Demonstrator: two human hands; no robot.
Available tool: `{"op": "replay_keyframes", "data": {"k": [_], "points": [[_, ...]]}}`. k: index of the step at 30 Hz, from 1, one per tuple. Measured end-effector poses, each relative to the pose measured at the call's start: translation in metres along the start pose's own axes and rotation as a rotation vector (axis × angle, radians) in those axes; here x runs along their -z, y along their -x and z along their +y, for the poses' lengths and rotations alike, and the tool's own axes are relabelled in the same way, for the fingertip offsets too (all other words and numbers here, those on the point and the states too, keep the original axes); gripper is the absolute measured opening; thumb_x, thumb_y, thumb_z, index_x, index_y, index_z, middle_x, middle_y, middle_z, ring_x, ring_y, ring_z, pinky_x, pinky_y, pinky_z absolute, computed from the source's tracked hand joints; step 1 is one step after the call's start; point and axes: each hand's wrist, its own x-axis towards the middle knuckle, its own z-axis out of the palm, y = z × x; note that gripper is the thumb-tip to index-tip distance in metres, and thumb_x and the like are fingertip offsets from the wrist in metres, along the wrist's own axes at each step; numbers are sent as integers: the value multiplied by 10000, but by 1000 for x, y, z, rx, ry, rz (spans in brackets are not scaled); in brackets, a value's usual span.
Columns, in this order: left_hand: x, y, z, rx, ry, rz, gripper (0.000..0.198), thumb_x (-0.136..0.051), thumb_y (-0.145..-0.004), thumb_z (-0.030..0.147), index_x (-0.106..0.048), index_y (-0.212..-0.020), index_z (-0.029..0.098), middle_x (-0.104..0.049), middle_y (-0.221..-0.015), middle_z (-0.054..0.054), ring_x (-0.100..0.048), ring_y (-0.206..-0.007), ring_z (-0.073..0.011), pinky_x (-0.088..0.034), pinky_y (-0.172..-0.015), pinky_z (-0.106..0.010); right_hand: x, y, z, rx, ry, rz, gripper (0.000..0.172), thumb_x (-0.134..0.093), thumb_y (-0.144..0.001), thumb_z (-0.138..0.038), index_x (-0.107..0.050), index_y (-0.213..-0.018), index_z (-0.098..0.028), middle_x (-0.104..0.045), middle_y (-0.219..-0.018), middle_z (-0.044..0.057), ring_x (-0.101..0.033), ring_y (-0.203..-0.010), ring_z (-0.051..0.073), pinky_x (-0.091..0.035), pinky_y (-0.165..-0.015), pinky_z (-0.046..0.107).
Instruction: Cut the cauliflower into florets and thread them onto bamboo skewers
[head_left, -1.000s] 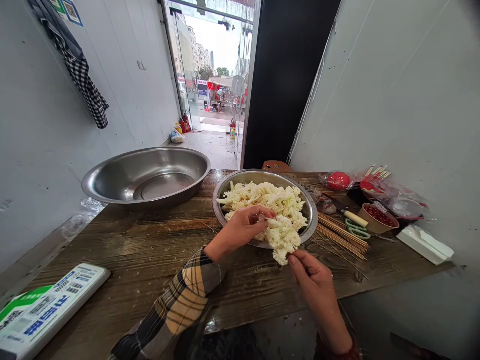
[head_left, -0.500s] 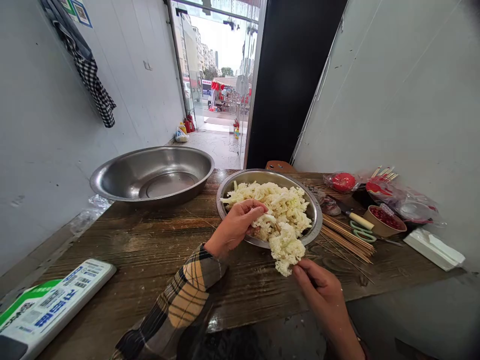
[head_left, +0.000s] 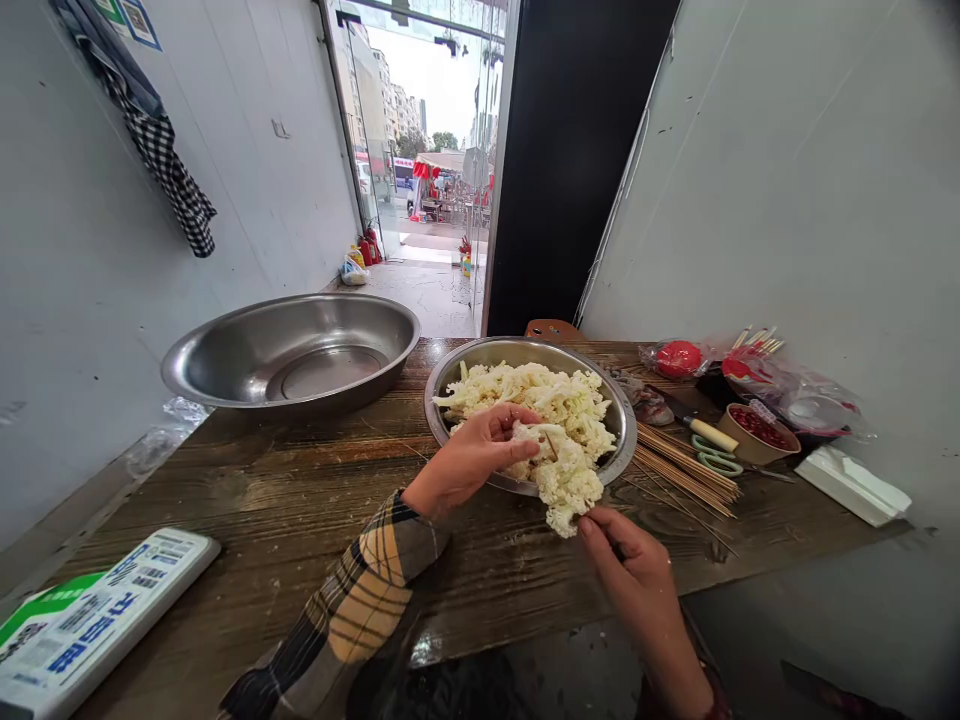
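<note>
My left hand pinches a cauliflower floret over the near side of a metal bowl heaped with cauliflower pieces. Just right of it, a larger cauliflower floret hangs over the bowl's front rim. Between the two florets a short brown length of skewer shows. At the larger floret's lower edge, my right hand is closed, thumb against fingers, at the skewer's near end. That end is hidden by the fingers and the floret.
Right of the bowl lie loose bamboo skewers, green-handled scissors, a knife and a tub of red food. White tissues lie near the right edge. A large metal basin stands left, a white boxy device front left.
The left-hand floret and the larger floret have come closer together, and the skewer now shows between them. My view has shifted slightly.
</note>
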Motion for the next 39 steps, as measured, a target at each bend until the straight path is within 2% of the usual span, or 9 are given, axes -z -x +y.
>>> {"op": "replay_keyframes", "data": {"k": [3,8,11,16,22,28,33,39], "points": [[-2,1,0,-36,-95,16,407,-738,-677,267,-583,-1039,162,-588,-948,-35,-532,-811,-119,-420,-676,-227,0,0,1,-18,-27,24,259,-563,-846,-388,-728,-867,-190,-703,-791,42,-630,-718,181,-487,-646,250],[-4,-1,0,-93,-253,119,316,-665,-726,242,-550,-1010,166,-569,-893,-14,-499,-760,-114,-383,-636,-223,1,-1,-2,-29,-50,-4,279,-550,-852,-400,-728,-880,-186,-683,-743,33,-616,-669,164,-471,-602,229],[-4,-3,-2,-150,-318,159,256,-640,-735,226,-546,-965,164,-550,-848,-2,-477,-737,-109,-364,-630,-222,1,-1,0,-38,-61,-13,289,-556,-847,-405,-727,-889,-177,-688,-778,46,-625,-699,170,-477,-630,231],[-3,-4,-6,-200,-417,188,246,-635,-728,203,-548,-957,178,-510,-780,21,-438,-676,-97,-333,-594,-219,0,-1,2,-20,-70,-12,287,-550,-852,-404,-725,-878,-178,-681,-772,40,-616,-691,160,-471,-629,222],[-5,-3,-7,-232,-448,183,258,-662,-712,218,-575,-951,172,-535,-818,5,-450,-688,-102,-338,-600,-223,0,-1,1,10,-74,7,279,-529,-871,-387,-720,-860,-184,-658,-722,17,-589,-653,138,-455,-593,201],[-9,-4,-13,-268,-376,162,252,-682,-705,231,-596,-932,167,-579,-877,-30,-511,-797,-140,-378,-673,-242,-2,-1,2,48,-57,54,267,-533,-865,-371,-715,-821,-180,-628,-624,-4,-564,-554,121,-435,-517,186],[-12,-3,-9,-223,-300,145,270,-702,-684,224,-594,-923,159,-580,-852,-30,-517,-786,-140,-382,-669,-244,-1,-2,2,117,-13,97,248,-540,-854,-349,-709,-784,-183,-651,-645,4,-592,-566,125,-446,-536,187],[-10,2,-5,-196,-354,142,242,-681,-702,210,-608,-927,163,-577,-825,-17,-493,-727,-119,-363,-617,-229,1,-2,0,113,-7,87,244,-536,-854,-348,-671,-727,-188,-588,-566,-12,-544,-510,120,-416,-495,191]]}}
